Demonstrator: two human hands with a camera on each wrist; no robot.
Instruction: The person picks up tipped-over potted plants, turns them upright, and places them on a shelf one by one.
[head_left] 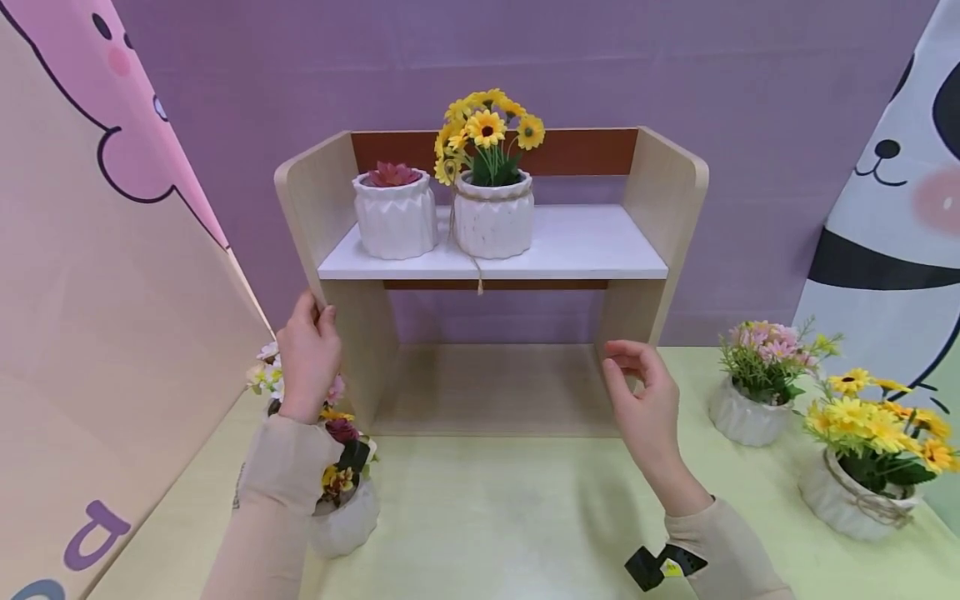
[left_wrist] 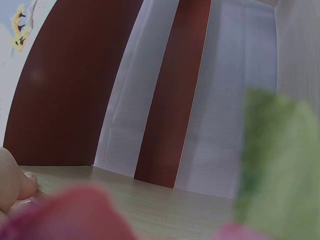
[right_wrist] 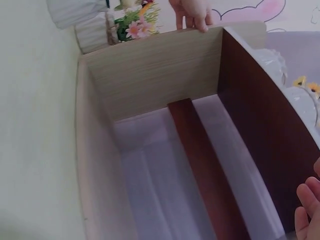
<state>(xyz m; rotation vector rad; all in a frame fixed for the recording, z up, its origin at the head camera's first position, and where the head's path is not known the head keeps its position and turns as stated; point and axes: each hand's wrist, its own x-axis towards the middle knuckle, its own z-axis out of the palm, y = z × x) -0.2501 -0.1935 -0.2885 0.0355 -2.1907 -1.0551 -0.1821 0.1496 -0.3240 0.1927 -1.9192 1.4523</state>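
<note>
Hands [head_left: 309, 362] [head_left: 643, 400] flank the shelf [head_left: 581, 246], left sleeve [head_left: 277, 479] partly hiding potted flowers [head_left: 351, 512].

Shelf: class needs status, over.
Left hand gripping shelf, left side. Right hand near right side. Shelf upright, bearing two potted plants. Flowerpot close to left sleeve.

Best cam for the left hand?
Head: it shows the left hand nearly whole, at the shelf's left side. Left wrist catches only a cropped bit at its left edge; right wrist shows it cut off by the top border.
</note>
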